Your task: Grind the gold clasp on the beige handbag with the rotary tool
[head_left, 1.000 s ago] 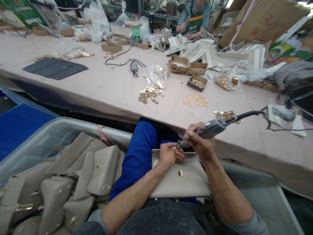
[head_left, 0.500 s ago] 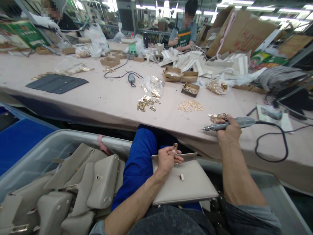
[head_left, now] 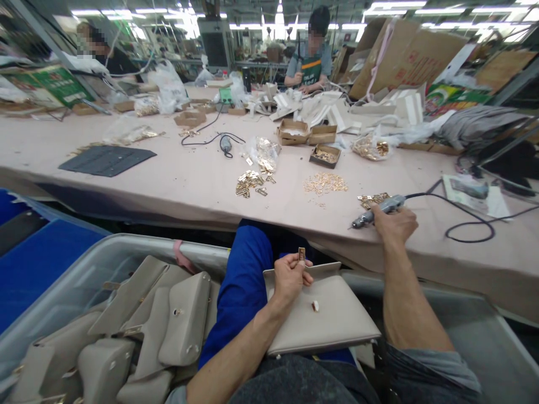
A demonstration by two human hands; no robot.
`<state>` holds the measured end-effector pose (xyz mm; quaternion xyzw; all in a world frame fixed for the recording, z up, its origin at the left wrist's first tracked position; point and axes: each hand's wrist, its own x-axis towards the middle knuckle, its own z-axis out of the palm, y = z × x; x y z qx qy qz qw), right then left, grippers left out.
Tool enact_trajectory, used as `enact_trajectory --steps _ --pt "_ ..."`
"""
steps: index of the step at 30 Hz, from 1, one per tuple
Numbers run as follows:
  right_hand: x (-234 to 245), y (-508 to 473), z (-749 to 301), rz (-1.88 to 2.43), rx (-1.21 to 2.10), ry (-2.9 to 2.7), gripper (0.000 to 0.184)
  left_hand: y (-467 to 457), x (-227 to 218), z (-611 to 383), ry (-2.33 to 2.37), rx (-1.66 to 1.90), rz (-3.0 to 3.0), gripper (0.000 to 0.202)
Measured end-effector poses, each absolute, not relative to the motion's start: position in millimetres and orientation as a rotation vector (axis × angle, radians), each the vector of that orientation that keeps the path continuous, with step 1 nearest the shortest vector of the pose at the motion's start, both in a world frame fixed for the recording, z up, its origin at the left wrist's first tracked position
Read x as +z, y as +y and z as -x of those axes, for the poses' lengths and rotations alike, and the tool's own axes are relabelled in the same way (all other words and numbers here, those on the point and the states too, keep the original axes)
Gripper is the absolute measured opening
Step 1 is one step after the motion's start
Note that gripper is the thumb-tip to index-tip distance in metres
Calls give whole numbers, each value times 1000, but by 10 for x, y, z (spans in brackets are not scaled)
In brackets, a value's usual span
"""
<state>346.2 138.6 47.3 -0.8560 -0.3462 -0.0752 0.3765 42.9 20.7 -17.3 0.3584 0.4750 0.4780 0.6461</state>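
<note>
My left hand (head_left: 290,276) pinches a small gold metal clasp plate (head_left: 302,254) with a slot in it, held upright. Under that hand a beige handbag (head_left: 324,320) rests on my lap, its flap raised at the far side. A small metal turn-lock piece (head_left: 315,306) stands out from the bag's front. My right hand (head_left: 394,223) is closed around a grey corded electric screwdriver (head_left: 381,210), low over the table's front edge with its tip pointing left. Just behind the screwdriver lies a small pile of gold plates (head_left: 370,200).
On the table (head_left: 189,196) lie a heap of gold plates (head_left: 250,182), scattered tiny screws (head_left: 326,182) and a small dark box (head_left: 325,156). A plastic bin (head_left: 126,238) at left holds several beige bags (head_left: 185,317). A co-worker (head_left: 309,64) sits opposite.
My right hand has lowered the screwdriver onto or close to the table and turned it, its rear end now pointing farther back. My left hand keeps the clasp plate above the bag.
</note>
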Motion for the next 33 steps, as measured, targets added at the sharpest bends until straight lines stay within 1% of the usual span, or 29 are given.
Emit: enact_trajectory --steps 4,6,8,9,11,13,16,18,21,24,25,27,29,33 --pt "573 1221 -3355 2200 -266 -908 40 201 -193 -416 1062 1078 -879 30" --pt "602 1061 -3252 2118 -355 -951 36 211 -215 -412 1033 1110 -877 30" --pt "605 873 -3107 1993 -406 -972 37 222 -231 -411 1005 1140 -855 33" --pt "597 777 -3020 1926 -380 -979 39 226 -235 -412 996 1149 -840 35" --pt "566 604 -2833 1805 -208 -1011 39 231 -232 -417 990 1150 -811 40" --pt "520 468 -2645 1706 52 -1114 38 230 -219 -424 993 1149 -793 42" --pt "437 356 -2400 1529 473 -1422 37 222 -197 -434 1003 1147 -788 42" --pt "379 343 -2266 1389 665 -1588 37 215 -193 -436 1012 1140 -802 42" --pt "299 391 -2100 1271 789 -1700 36 204 -204 -431 1021 1090 -858 41" --pt "236 476 -1991 1251 910 -1756 24 191 -207 -421 1039 996 -928 36" --pt "217 504 -1972 1265 970 -1759 25 186 -202 -419 1041 979 -945 34" --pt "176 551 -1964 1329 1130 -1712 34 174 -181 -415 1040 977 -961 30" --pt "130 579 -1982 1385 1281 -1625 40 163 -155 -416 1044 995 -948 30" --pt "45 578 -2025 1396 1373 -1522 48 155 -135 -435 1062 1009 -905 33"
